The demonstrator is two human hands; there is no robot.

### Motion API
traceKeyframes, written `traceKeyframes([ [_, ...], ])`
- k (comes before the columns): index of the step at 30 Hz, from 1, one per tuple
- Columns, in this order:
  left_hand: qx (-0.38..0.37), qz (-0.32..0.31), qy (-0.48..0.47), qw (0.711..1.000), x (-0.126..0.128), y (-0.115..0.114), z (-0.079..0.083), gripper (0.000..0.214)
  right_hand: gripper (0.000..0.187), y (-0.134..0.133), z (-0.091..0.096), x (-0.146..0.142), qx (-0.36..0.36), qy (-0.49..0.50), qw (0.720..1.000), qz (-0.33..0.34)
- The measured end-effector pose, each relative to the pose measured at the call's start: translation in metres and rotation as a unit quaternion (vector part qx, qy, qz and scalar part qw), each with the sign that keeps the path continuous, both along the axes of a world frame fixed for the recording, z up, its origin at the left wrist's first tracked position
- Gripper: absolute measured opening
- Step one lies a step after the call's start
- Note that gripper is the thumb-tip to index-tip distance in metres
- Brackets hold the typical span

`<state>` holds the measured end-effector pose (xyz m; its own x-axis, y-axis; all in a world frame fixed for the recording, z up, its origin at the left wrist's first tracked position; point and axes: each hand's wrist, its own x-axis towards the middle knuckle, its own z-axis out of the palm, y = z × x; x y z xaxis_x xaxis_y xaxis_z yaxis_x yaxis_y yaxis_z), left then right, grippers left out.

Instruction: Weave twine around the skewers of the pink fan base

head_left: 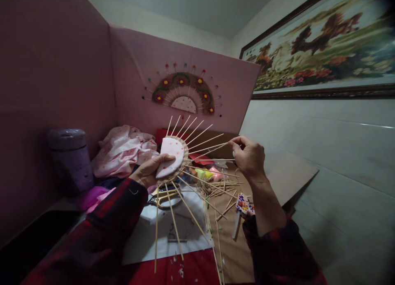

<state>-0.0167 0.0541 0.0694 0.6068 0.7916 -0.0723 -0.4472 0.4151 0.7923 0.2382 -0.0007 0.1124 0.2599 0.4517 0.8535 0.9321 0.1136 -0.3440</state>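
Observation:
My left hand (148, 170) grips a half-round fan piece (171, 154), its thumb lying over the white padded face with pink dots. Brown twine (186, 152) is woven in a band along the curved edge. Thin wooden sticks (190, 210) spread outward from that edge like rays. On the other side, my right hand (248, 155) pinches a thin strand of twine that runs back to the band, close to the stick ends. The exact point of the pinch is hard to make out.
Gold-handled scissors (166, 200) lie on white paper (145, 242) below the fan piece. Loose sticks (226, 194) and colourful bundles (206, 172) lie on cardboard. A purple lidded cup (70, 159) and pink cloth (125, 149) stand left. A finished fan (183, 91) hangs on the pink board behind.

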Motion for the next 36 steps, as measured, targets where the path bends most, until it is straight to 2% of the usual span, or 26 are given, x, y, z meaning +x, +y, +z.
traceKeyframes([
  [22,0.020,0.031,0.003,0.999,-0.004,0.002,0.004,0.034,0.013,-0.012,0.007,-0.004,0.009,-0.028,1.000,-0.007],
  [36,0.022,0.083,0.024,0.996,-0.004,-0.002,0.010,0.035,0.013,-0.015,0.008,-0.005,-0.021,-0.021,0.999,-0.010],
])
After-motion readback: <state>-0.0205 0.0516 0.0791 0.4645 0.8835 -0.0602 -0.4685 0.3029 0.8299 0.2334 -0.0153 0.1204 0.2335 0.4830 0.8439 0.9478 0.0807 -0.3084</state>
